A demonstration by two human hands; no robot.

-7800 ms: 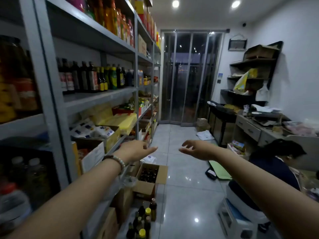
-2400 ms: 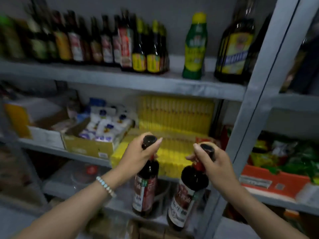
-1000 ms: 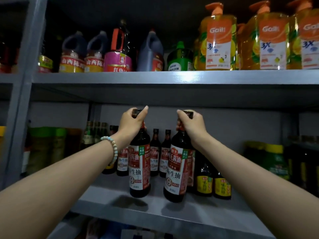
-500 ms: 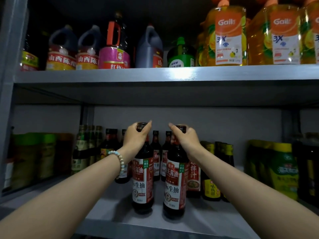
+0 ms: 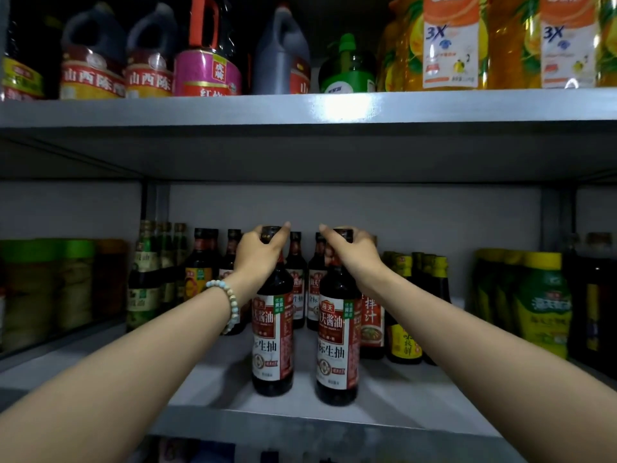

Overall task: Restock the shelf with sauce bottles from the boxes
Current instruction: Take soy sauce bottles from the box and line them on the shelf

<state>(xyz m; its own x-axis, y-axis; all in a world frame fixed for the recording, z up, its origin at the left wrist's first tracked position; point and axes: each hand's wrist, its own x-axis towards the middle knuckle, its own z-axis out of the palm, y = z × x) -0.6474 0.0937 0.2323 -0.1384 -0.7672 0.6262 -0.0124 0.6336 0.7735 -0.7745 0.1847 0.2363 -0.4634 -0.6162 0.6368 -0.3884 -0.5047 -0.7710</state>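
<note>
Two dark soy sauce bottles with red and white labels stand upright side by side on the grey shelf (image 5: 417,396), near its front edge. My left hand (image 5: 258,257) grips the neck and cap of the left bottle (image 5: 272,342). My right hand (image 5: 354,253) grips the neck and cap of the right bottle (image 5: 337,352). Both bottle bases rest on the shelf board. More bottles of the same kind (image 5: 297,279) stand in a row behind them, partly hidden by my hands.
Yellow-capped dark bottles (image 5: 405,315) stand right of the pair, green-labelled bottles (image 5: 147,282) to the left, green pouches (image 5: 541,309) far right. The shelf above (image 5: 300,108) carries dark jugs and orange detergent bottles. Bare shelf board lies front left and front right.
Both bottles came from waist height up onto the shelf and were set down on its board. Over the last half second they slid slightly deeper in, my hands still on the necks.
</note>
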